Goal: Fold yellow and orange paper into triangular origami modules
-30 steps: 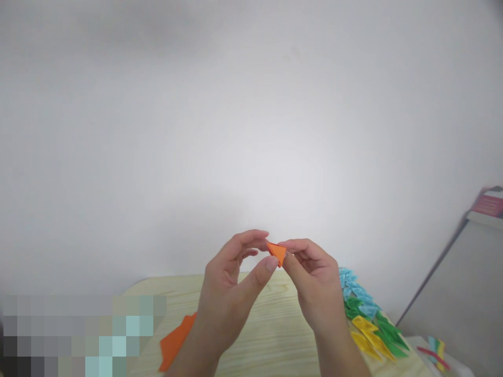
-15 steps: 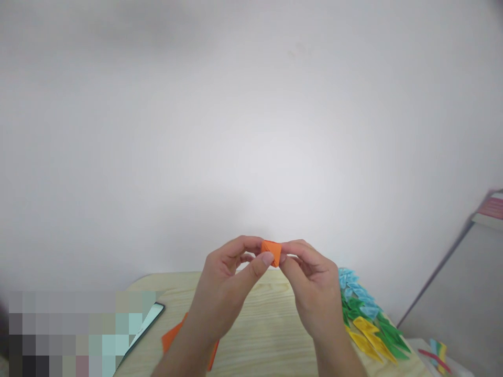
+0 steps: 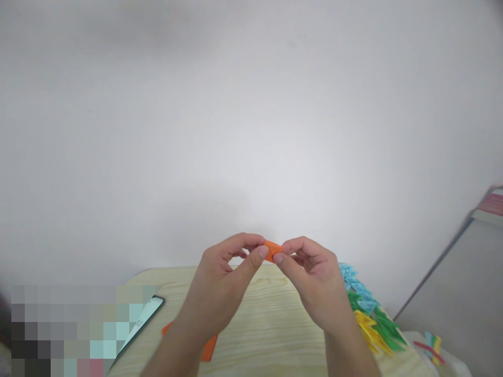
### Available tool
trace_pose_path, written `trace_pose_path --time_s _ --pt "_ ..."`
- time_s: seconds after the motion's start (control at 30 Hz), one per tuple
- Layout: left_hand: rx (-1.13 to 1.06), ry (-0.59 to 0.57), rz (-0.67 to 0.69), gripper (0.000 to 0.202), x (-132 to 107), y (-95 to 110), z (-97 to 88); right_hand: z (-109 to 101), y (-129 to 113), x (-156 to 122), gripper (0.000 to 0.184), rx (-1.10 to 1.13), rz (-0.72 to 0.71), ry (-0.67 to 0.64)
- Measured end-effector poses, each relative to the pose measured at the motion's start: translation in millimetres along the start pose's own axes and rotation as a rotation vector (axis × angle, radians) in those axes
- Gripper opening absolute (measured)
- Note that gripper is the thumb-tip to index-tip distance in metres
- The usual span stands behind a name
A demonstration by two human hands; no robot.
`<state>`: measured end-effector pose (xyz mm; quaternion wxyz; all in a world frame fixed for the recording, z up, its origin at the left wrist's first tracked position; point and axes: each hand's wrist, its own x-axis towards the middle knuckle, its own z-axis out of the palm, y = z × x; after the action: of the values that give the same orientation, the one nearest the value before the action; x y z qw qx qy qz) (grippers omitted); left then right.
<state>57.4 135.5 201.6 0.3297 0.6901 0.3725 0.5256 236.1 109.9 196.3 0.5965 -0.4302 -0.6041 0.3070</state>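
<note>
A small folded orange paper piece (image 3: 272, 250) is held up in front of me above a pale wooden table (image 3: 271, 324). My left hand (image 3: 220, 285) pinches its left end between thumb and forefinger. My right hand (image 3: 314, 280) pinches its right end the same way. Both hands are closed on the piece, fingertips almost meeting. Orange paper sheets (image 3: 206, 348) lie flat on the table below my left wrist, partly hidden by my arm.
Rows of folded paper pieces lie along the table's right edge: light blue (image 3: 353, 283), green (image 3: 383, 322) and yellow (image 3: 367, 330). A phone (image 3: 143, 319) rests at the table's left edge. A grey cabinet (image 3: 463, 293) stands at the right. A white wall fills the background.
The orange piece has been pressed narrower between my fingertips, from an open triangle to a flatter shape. The view tilted slightly, bringing the phone and orange sheets into sight.
</note>
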Motion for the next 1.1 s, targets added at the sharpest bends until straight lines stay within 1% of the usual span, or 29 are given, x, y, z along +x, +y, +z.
trace_pose_path --time_s 0.1,0.2,0.33,0.43,0.57,0.7,0.87,1.0,1.1 --pt "0.085 0.030 0.059 0.009 1 3 -0.8 -1 -2 -1 0.006 -0.064 0.012 -0.007" --pt "0.212 -0.001 0.147 0.009 0 6 -2.5 -1 -4 -1 0.006 -0.156 0.003 -0.054" --pt "0.379 -0.044 0.252 0.014 -3 7 -2.9 -2 -6 1 0.011 -0.284 -0.073 -0.116" --pt "0.479 -0.062 0.303 0.018 -3 8 -2.1 -3 -5 1 0.016 -0.376 -0.128 -0.129" --pt "0.586 -0.110 0.319 0.019 -2 7 -0.9 -4 -3 1 0.018 -0.423 -0.118 -0.149" --pt "0.701 -0.147 0.344 0.022 -1 5 0.4 -2 -2 0 0.019 -0.423 -0.037 -0.168" --pt "0.804 -0.211 0.360 0.022 -1 4 2.9 -1 1 -1 0.017 -0.465 0.037 -0.145" --pt "0.816 -0.249 0.329 0.023 -1 3 4.5 -2 4 -1 0.017 -0.518 0.030 -0.135" --pt "0.762 -0.245 0.299 0.023 -1 3 5.1 -2 3 -1 0.018 -0.520 0.016 -0.117"
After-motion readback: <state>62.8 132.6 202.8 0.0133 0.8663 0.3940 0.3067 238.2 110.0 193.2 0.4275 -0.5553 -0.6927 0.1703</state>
